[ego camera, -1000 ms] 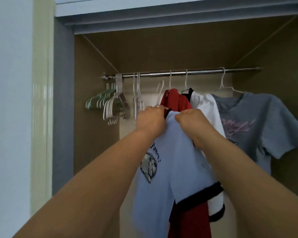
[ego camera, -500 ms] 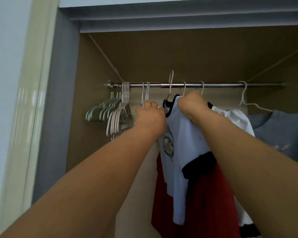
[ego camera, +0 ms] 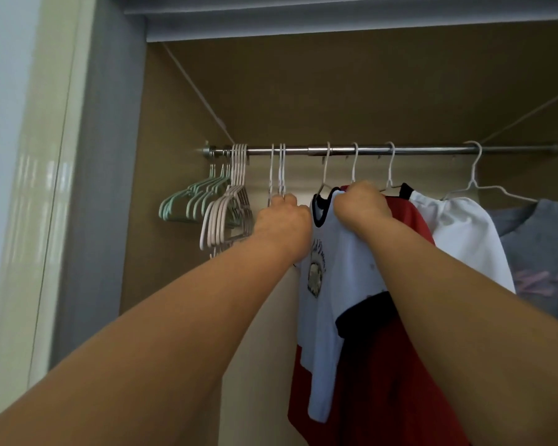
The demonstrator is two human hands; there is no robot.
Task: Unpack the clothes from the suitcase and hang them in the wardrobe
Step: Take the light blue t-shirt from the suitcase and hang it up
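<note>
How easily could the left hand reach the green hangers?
Probably yes. The left hand is close under the rail; only the white hangers hang between it and the green hangers.

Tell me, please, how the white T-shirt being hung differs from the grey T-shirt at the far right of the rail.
The white T-shirt has black trim at neck and sleeve and a round chest print; the grey T-shirt has pinkish lettering. The left hand and the right hand grip the white T-shirt at its shoulders; the grey T-shirt hangs untouched. Both hang from the rail.
</note>
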